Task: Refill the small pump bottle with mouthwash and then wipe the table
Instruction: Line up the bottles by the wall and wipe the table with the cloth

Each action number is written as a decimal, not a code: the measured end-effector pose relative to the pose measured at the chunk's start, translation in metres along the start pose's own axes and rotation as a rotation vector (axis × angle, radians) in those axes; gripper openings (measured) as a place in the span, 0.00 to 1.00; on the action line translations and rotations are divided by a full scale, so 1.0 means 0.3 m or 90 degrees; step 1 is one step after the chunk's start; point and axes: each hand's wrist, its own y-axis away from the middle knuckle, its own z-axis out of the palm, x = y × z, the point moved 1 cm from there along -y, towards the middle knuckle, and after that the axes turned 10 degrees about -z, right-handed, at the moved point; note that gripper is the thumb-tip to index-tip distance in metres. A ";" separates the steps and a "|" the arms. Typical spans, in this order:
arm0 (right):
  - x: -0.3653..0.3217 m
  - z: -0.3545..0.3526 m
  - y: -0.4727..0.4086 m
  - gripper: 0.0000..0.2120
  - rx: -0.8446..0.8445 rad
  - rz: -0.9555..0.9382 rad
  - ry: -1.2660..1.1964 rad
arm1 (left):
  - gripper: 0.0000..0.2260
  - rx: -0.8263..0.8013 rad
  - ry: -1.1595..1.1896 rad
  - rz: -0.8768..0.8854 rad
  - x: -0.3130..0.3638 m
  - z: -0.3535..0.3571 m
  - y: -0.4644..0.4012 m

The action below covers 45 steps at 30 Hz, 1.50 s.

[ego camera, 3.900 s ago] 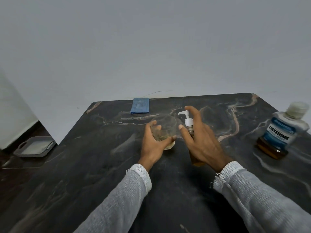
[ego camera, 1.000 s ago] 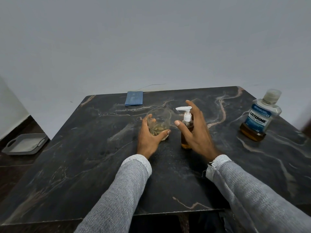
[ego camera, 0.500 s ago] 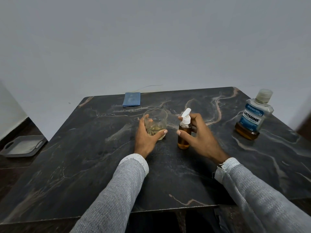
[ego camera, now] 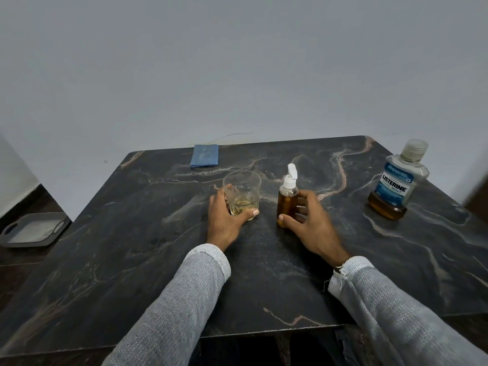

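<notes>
While the left hand (ego camera: 223, 220) grips a glass (ego camera: 242, 192) holding a little pale liquid at mid-frame, the right hand (ego camera: 313, 226) wraps the amber-filled pump bottle (ego camera: 287, 200) standing on the desk (ego camera: 132, 247); a mouthwash bottle (ego camera: 394, 184), low on amber liquid, stands right.

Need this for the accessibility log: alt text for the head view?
A person's left hand holds a glass and the right hand a small pump bottle of amber liquid on a dark marble table. A Listerine bottle stands right, a blue cloth at the far edge.
</notes>
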 end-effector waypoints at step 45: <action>0.322 0.159 -0.808 0.29 -0.004 -0.002 0.241 | 0.32 0.034 -0.201 0.032 0.035 0.092 -0.805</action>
